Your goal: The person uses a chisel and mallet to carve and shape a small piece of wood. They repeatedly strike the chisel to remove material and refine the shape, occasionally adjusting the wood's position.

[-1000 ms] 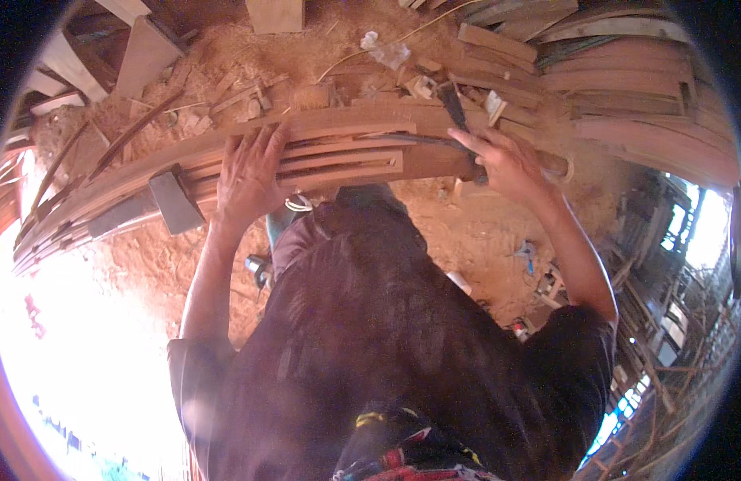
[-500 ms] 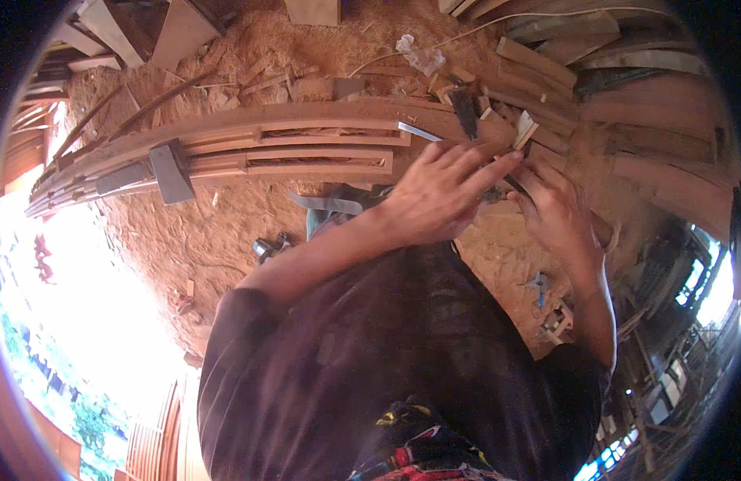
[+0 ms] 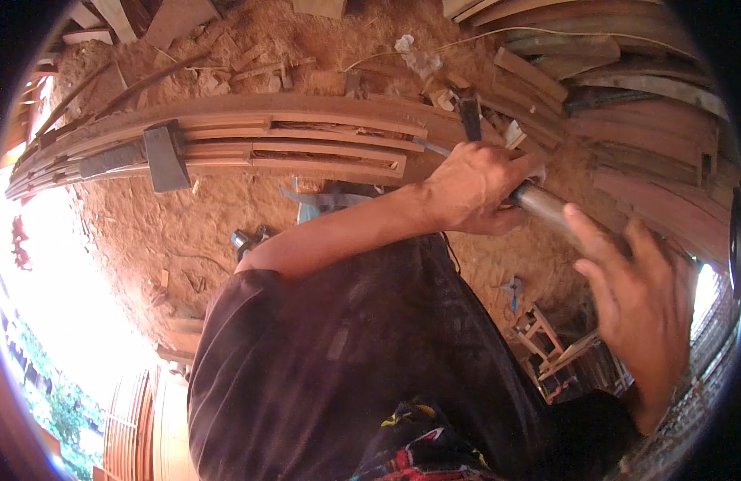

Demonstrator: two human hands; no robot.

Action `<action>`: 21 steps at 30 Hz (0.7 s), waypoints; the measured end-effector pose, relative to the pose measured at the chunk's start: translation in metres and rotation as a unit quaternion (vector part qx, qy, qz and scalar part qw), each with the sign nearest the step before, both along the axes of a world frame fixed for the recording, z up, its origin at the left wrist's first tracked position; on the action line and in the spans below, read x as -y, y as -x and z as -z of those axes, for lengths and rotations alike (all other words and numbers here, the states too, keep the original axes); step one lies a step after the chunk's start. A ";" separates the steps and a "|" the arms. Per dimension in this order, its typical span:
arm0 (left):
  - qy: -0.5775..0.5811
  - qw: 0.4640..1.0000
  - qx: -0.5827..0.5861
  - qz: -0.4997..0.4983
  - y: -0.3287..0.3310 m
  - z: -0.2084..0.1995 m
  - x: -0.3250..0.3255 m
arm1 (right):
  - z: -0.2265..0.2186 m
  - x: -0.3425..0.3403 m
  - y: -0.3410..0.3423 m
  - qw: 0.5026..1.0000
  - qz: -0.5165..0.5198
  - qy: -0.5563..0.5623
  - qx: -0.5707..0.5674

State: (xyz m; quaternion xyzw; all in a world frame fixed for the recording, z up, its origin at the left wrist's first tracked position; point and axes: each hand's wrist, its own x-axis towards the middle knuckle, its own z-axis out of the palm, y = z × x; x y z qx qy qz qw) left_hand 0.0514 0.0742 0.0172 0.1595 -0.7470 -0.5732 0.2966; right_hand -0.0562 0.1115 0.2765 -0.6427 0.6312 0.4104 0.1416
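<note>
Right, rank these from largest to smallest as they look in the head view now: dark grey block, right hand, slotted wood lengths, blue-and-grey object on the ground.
1. Slotted wood lengths
2. Right hand
3. Dark grey block
4. Blue-and-grey object

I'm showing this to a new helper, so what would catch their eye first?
Probably the left hand, right of centre, closed around a brown-handled tool, with the open right hand beside it. Then the slotted timbers across the upper middle, with a dark block on them, and the white glare at far left.
</note>
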 end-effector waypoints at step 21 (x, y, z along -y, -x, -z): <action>0.260 0.918 0.257 -0.154 0.036 0.059 -0.035 | 0.218 -0.077 0.139 0.851 0.020 0.305 0.428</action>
